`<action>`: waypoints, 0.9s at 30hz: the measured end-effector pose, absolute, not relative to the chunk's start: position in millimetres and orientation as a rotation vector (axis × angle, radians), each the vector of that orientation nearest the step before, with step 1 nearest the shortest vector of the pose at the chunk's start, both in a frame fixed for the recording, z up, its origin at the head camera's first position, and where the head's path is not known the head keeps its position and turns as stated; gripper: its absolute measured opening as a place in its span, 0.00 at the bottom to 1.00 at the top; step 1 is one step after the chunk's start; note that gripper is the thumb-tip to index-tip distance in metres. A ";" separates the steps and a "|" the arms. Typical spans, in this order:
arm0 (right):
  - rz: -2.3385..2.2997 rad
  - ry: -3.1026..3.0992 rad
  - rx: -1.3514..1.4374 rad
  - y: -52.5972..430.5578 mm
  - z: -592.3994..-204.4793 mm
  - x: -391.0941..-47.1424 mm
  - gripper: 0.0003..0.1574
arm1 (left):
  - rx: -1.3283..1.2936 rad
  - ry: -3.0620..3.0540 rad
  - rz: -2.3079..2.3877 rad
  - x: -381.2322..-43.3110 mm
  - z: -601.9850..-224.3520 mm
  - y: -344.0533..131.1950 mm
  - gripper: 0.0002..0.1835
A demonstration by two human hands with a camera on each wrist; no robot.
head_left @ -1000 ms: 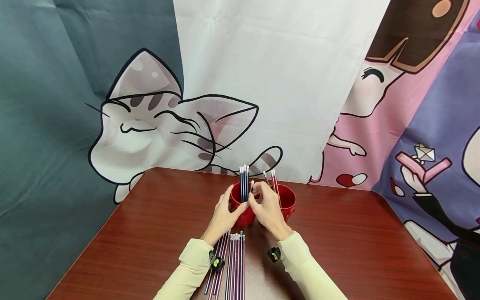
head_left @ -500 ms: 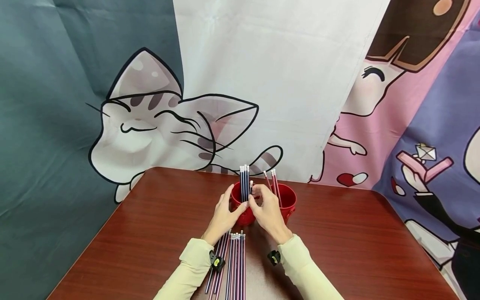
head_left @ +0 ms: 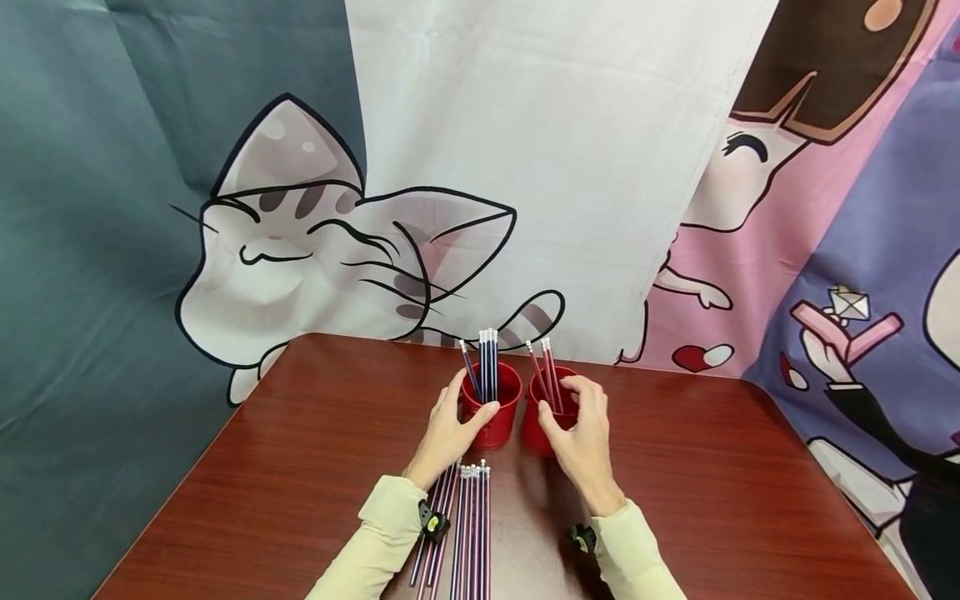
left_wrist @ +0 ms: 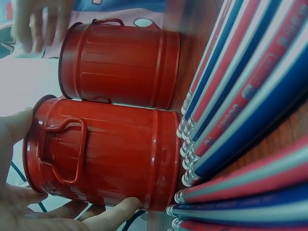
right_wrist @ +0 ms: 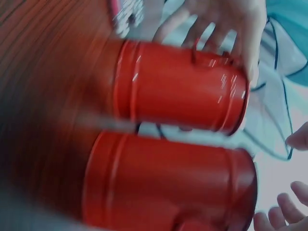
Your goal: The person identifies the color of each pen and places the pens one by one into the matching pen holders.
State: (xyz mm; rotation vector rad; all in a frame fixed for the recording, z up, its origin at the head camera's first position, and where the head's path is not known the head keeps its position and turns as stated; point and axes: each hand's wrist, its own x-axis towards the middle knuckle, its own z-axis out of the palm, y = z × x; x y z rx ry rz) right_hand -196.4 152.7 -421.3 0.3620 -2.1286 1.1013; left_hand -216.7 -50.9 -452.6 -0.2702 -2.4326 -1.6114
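Note:
My left hand (head_left: 448,433) grips the left red metal bucket (head_left: 504,421), thumb at the near rim and fingers round its left side. Several navy pencils (head_left: 488,367) with white eraser ends stand in it, and one navy pencil (head_left: 468,371) leans to the left. My right hand (head_left: 588,433) is over the right red bucket (head_left: 536,433), holding nothing, thumb and fingers parted at its rim. Red pencils (head_left: 551,379) lean inside that bucket. In the right wrist view, the right fingertips (right_wrist: 286,209) are just beyond the right bucket's (right_wrist: 168,178) rim.
Several red and navy striped pencils (head_left: 471,533) lie side by side on the brown wooden table (head_left: 315,467), eraser ends toward the buckets, partly under the left forearm. A cartoon-printed cloth (head_left: 585,167) hangs behind the table.
My right hand has let go of a navy pencil, which now leans in the left bucket. It has moved right, over the right bucket. The left hand has stayed in place.

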 end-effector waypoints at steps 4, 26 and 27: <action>1.104 -2.214 0.230 169.4 -429.3 -200.5 0.42 | -0.262 -2.433 -1.643 -216.0 -451.8 -51.9 0.39; 1.526 -2.358 0.134 173.7 -423.7 -193.3 0.48 | -0.208 -2.489 -1.622 -213.2 -450.3 -49.1 0.48; 1.517 -2.363 0.136 172.5 -421.4 -191.8 0.48 | -0.196 -2.486 -1.635 -212.7 -449.7 -48.8 0.48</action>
